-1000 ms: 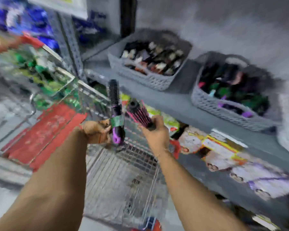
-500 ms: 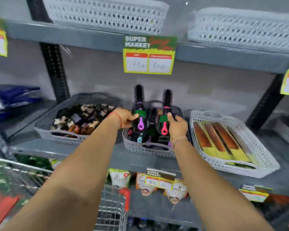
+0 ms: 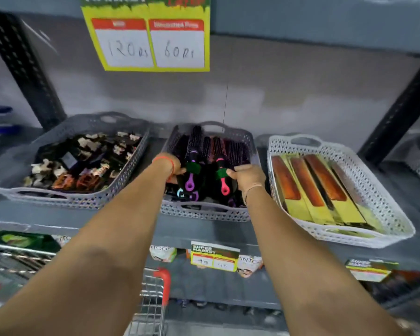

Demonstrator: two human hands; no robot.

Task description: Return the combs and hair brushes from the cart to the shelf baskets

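Both my hands reach into the middle grey basket (image 3: pixel 204 213) on the shelf, which holds several round hair brushes. My left hand (image 3: pixel 172 167) grips a round brush with a purple handle (image 3: pixel 191 166) by its green label. My right hand (image 3: pixel 246 175) grips a round brush with a pink handle (image 3: pixel 222 177) the same way. Both brushes lie low over the pile, bristles pointing to the back of the basket. The wire cart (image 3: pixel 153 304) with a red corner stands below my arms.
A grey basket of hair clips (image 3: pixel 83 204) sits to the left, a white basket of boxed combs (image 3: pixel 383 209) to the right. A yellow price sign (image 3: pixel 148 42) hangs from the shelf above. Black shelf posts (image 3: pixel 27 71) stand at both sides.
I turned from the cart to the shelf. Both hands carried the two brushes from upright in front of the basket down into it.
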